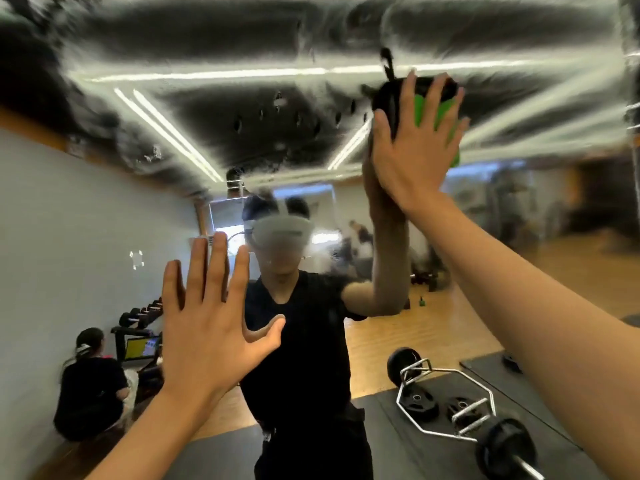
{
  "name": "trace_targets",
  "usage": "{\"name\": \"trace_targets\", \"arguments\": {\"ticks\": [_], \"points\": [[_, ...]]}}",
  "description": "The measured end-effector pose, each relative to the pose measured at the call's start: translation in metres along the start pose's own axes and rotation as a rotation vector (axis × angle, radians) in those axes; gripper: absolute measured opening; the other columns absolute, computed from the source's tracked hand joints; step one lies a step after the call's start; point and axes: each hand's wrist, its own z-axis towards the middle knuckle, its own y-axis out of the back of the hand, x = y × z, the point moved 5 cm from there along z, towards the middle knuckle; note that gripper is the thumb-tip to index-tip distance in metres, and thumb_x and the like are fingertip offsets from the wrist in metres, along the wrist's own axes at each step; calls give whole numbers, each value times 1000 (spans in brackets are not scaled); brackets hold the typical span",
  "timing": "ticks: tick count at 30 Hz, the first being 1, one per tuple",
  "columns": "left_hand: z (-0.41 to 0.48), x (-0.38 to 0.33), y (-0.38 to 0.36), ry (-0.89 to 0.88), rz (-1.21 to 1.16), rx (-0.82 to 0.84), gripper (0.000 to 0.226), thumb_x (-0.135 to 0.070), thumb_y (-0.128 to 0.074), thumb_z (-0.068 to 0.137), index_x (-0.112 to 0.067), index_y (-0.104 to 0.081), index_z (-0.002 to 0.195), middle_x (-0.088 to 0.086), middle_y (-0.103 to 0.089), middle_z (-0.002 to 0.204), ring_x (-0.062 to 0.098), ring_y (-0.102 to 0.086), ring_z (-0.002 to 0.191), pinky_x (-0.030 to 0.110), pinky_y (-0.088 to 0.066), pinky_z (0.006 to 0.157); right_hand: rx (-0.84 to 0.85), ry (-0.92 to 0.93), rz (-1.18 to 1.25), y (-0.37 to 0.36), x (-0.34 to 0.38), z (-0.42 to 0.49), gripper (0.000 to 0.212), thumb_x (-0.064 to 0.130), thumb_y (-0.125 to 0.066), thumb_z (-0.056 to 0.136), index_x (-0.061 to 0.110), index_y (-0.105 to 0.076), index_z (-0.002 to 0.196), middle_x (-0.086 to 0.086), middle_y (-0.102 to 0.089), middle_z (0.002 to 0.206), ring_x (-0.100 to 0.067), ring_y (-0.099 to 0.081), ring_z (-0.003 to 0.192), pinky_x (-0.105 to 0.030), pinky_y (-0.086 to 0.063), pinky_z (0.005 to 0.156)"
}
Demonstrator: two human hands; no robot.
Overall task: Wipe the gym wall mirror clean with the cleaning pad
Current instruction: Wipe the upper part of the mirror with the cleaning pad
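Note:
The gym wall mirror (145, 209) fills the whole view, and its upper part is streaked with smeared, foggy film. My right hand (412, 157) is raised at the upper right with straight, spread fingers, pressing a green and black cleaning pad (440, 109) flat against the glass. Part of the pad is hidden behind my fingers. My left hand (211, 327) is held up lower left, fingers straight and spread, holding nothing; whether its palm touches the glass I cannot tell.
The mirror reflects me in a black shirt, a person (90, 379) crouching at the lower left near a dumbbell rack (142, 313), and a hex barbell (460, 407) with weight plates on black mats. Wooden floor lies behind.

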Motion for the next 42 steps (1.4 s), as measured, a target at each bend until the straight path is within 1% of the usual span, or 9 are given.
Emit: {"name": "trace_targets", "arguments": {"ticks": [5, 8, 14, 18, 23, 27, 33, 37, 42], "points": [[-1, 2, -2, -9, -2, -15, 105, -73, -48, 86, -7, -29, 165, 18, -13, 175, 39, -13, 162, 62, -10, 129, 3, 541, -54, -23, 140, -49, 65, 60, -22, 105, 35, -20, 165, -9, -11, 174, -39, -3, 159, -56, -4, 127], [-1, 4, -2, -11, -3, -25, 104, -74, -48, 86, -7, -31, 165, 17, -15, 175, 39, -15, 162, 62, -12, 129, 58, 877, -94, -26, 138, -66, 64, 63, -25, 104, 38, -25, 163, -7, -17, 173, -35, -9, 159, -54, -7, 127], [0, 2, -2, -2, 1, 10, 106, -75, -46, 85, -7, -29, 165, 17, -11, 176, 39, -11, 162, 62, -8, 129, 23, 332, -82, 2, -9, 51, 67, 61, -14, 103, 37, -14, 165, -6, -6, 174, -35, -3, 160, -60, -4, 126], [1, 1, -2, 1, 9, 8, 106, -74, -46, 85, -7, -29, 165, 18, -12, 176, 39, -11, 162, 61, -7, 129, -4, 34, -1, 8, 5, 74, 68, 60, -19, 104, 35, -7, 166, -8, 1, 175, -39, 6, 159, -63, -1, 125], [0, 2, -2, -1, 10, -7, 104, -74, -45, 87, -8, -30, 165, 17, -13, 176, 39, -13, 162, 61, -9, 130, 9, 483, -4, -18, 123, -22, 66, 62, -24, 104, 38, -20, 165, -6, -8, 174, -38, -2, 160, -61, -5, 126], [0, 4, -1, -5, 4, -5, 103, -74, -45, 88, -8, -28, 166, 16, -11, 176, 38, -11, 162, 61, -11, 129, 76, 803, -49, -21, 93, -99, 62, 59, -25, 106, 37, -25, 164, -7, -14, 173, -35, -6, 160, -58, -10, 125], [-1, 1, -1, 14, -8, -14, 104, -74, -43, 87, -9, -25, 167, 15, -9, 176, 37, -8, 163, 61, -8, 130, 82, 291, -82, 1, -104, -100, 65, 60, -25, 105, 36, -17, 165, -6, -5, 175, -34, -2, 160, -60, -7, 127], [-1, 1, -1, 19, -21, -17, 104, -73, -43, 88, -10, -22, 168, 15, -6, 177, 37, -6, 163, 60, -6, 130, 33, -156, -27, 1, -104, -125, 66, 56, -20, 105, 34, -9, 166, -8, 1, 175, -36, 3, 160, -63, -7, 125], [-2, 3, -2, 0, -25, -4, 104, -75, -41, 90, -15, -13, 170, 13, -2, 177, 35, -3, 164, 59, -4, 130, 164, 372, 36, -21, 21, -230, 62, 55, -35, 107, 37, -22, 164, -6, -5, 174, -35, 2, 160, -60, -8, 127]]}}
